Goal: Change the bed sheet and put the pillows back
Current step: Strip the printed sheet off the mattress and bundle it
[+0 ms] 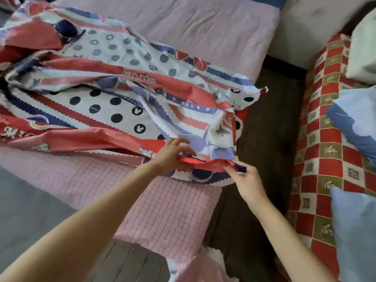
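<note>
Our right hand [244, 178] pinches the red hem of the patterned bed sheet [122, 94] between thumb and curled fingers, at a dark corner of the cloth. Just to the left of it, along the same hem, our left hand [173, 155] grips the edge with the thumb under the fold, while its other fingers lie spread and half straight on top of the fabric. The hem stretches between the two hands, lifted slightly. From the fingers the sheet runs away and to the left in rumpled folds, red bands, blue zigzag stripes and black dots, lying over the pink gridded mattress [162, 210], whose near corner sits bare beneath our left wrist. Right of our right hand, past a dark strip of floor [268, 139], stands a red-and-cream checked sofa [317, 180] bearing blue pillows [358, 231].
</note>
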